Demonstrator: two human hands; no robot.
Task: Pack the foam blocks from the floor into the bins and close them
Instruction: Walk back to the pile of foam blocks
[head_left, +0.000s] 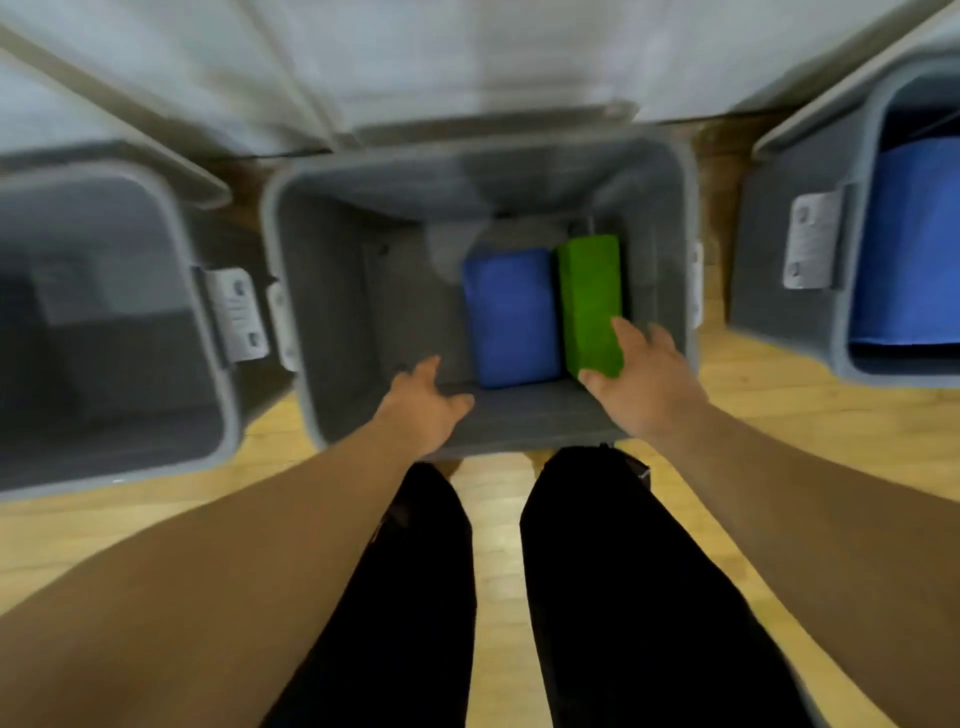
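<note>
green foam block (589, 291): judged light, soft | grasped at near end by right hand (641, 374) grip | left hand (426, 402) grip released

I see my right hand (644, 376) gripping the near end of the green foam block (592, 296), which stands on edge just beside the blue foam block (511, 317) inside the middle bin (306, 374). My left hand (426, 405) hovers over the bin's near wall with its fingers spread. The picture is blurred.
</note>
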